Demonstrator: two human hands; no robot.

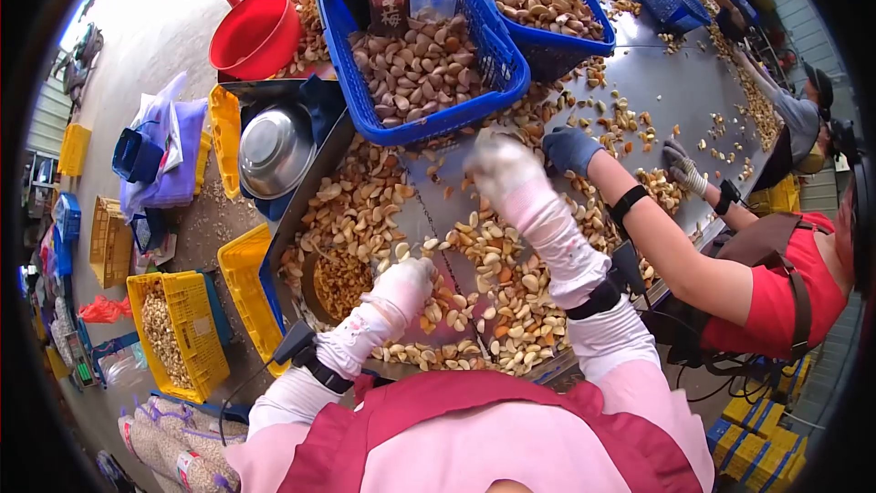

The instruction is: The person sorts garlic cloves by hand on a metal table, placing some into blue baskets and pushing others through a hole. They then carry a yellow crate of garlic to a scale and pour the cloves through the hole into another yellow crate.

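Observation:
Loose garlic cloves [525, 297] lie spread over the metal table [447, 297]. My left hand [401, 288], in a white glove, is low over the cloves near the table's left side, its fingers curled in; what they hold is hidden. My right hand [500, 164], also white-gloved, is raised farther forward, smeared by motion, just below the front of a blue basket [406, 135]. Peeled-looking cloves and brownish bits fill a round opening or bowl [321, 288] left of my left hand. Several cloves in the blue basket have purplish skins, with a labelled bottle [389, 0] standing among them.
At my right, a co-worker in red [798, 283] works with a blue-gloved hand [572, 150] and a grey-gloved hand [683, 166]. Another blue basket [584, 47] of cloves stands behind. Left are a red basin [260, 36], a metal bowl [274, 151] and yellow crates [203, 351].

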